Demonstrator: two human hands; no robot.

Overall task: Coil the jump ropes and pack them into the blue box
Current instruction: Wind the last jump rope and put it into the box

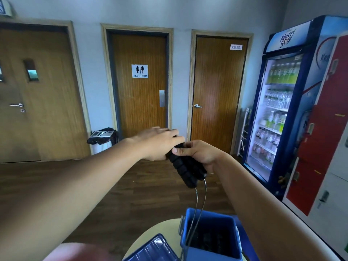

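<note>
Bare forearms reach in from seven and five o'clock and meet at the middle of the view. Just below them, at six o'clock, the blue box [212,256] stands open on a round pale table [160,228]. Its ribbed lid [154,249] lies beside it, toward seven o'clock. Something dark sits in the bottom of the box, but I cannot tell what.

The right hand [199,155] grips two black handles [185,170] bundled side by side. Its fingers wrap round from behind and its thumb presses their front face. The left hand [160,143] lies over their upper ends with its fingers bent across the top. Its thumb is hidden, so I cannot tell whether it clamps them or only rests there.

The handles run from about eleven o'clock down to five o'clock. Two thin strands of cable [195,204] leave their lower ends and hang straight toward six o'clock. The strands cross the near-left corner of the box, and their bottom loop runs out of view.

The rope is not yet coiled. The slack all hangs below the grip, directly over the box, and the handles point down at it. The right hand has the firm hold, so my judgement is that the left hand should drop along the cable and gather loops upward. The thin cable may spring open or snag the box rim as it lifts.
</note>
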